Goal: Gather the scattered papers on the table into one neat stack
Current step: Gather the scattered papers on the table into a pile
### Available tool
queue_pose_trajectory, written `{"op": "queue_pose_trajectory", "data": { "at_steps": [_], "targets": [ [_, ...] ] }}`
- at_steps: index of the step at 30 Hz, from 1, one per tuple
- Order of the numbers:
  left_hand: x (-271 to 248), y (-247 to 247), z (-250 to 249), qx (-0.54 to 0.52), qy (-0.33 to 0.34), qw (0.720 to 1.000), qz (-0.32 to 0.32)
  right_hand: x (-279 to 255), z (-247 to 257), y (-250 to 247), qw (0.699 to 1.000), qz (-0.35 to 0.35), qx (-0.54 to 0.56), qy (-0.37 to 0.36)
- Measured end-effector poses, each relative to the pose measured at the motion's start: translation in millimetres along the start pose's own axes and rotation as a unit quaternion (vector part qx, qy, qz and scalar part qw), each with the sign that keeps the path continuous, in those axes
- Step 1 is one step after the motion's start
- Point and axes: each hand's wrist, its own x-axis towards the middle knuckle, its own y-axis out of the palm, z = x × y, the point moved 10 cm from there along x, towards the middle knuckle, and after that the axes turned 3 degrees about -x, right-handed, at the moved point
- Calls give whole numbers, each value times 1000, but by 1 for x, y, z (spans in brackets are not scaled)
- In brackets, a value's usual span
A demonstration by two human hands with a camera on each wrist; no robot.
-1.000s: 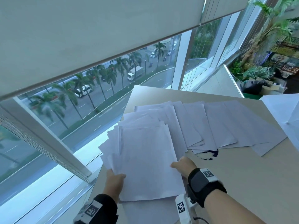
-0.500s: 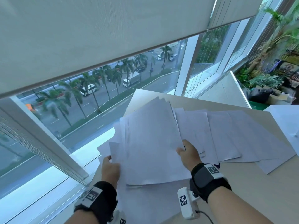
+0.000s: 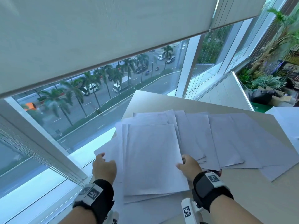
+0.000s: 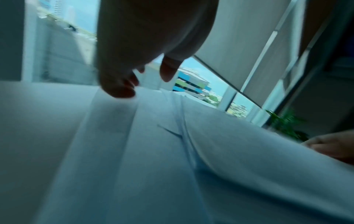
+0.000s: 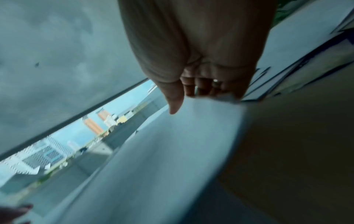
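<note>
At six o'clock on the desk [image 3: 242,191], my right hand [image 3: 189,165] pinches the partial stack [image 3: 153,159], left hand [image 3: 103,167] relaxed; sheets light, floppy, slippery, so I'd grip both long edges.

- Gathered white papers [image 3: 152,157], roughly squared, lying flat at lower centre of frame.
- Loose sheets [image 3: 234,141] fanned overlapping toward the right.
</note>
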Motion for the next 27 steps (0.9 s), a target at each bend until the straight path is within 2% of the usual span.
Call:
{"op": "queue_pose_trajectory", "data": {
  "at_steps": [1,3,5,7,13,18,22,25,27],
  "targets": [
    [-2,-2,-3,43,19,999,-6,1,-5,4,999,7,-27,16],
    [-9,6,-4,80,29,995,44,0,-5,6,999,8,-43,29],
    [-21,23,0,70,-15,991,116,0,-4,5,998,3,-39,40],
    [-26,34,4,59,-52,986,144,1,-5,6,998,4,-33,50],
    [-29,48,-9,53,-114,981,149,2,-8,5,998,7,8,62],
    [-30,53,-17,23,-133,976,171,6,-15,7,996,16,53,71],
    [-36,59,-19,41,-90,972,213,9,-20,9,994,24,82,74],
    [-48,50,-23,-22,-72,972,223,10,-24,6,991,16,109,79],
    [-57,36,-12,-69,-92,969,217,11,-28,-2,992,-8,99,79]
  ]
}}
